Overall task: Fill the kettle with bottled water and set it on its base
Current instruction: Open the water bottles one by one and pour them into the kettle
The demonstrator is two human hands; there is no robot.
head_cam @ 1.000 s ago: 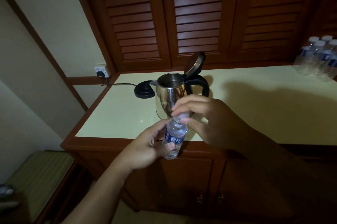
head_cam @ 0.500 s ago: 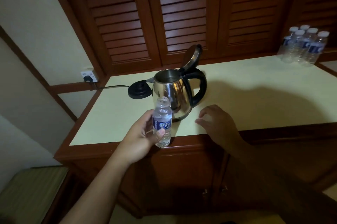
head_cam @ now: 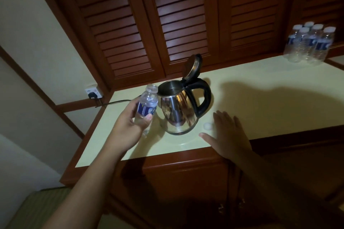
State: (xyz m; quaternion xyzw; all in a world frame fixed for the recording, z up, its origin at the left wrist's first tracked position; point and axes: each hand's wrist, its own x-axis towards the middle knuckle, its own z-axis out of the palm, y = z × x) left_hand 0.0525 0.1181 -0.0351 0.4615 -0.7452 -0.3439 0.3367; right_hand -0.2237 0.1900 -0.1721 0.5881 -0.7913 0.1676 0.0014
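A steel kettle with a black handle stands on the cream counter, its lid tipped up and open. My left hand grips a small water bottle with a blue label, uncapped, upright, its mouth just left of the kettle's rim. My right hand hovers flat and open over the counter right of the kettle. A small white bottle cap lies on the counter by its fingers. The kettle's base is hidden behind the bottle and my hand; only its cord shows.
Several sealed water bottles stand at the counter's far right. A wall socket with a black plug sits at the back left. Louvred wooden doors rise behind the counter; cabinet doors are below it.
My right hand unscrewed the cap, left it on the counter and opened flat. My left hand carried the uncapped bottle up beside the kettle's rim, covering the black base.
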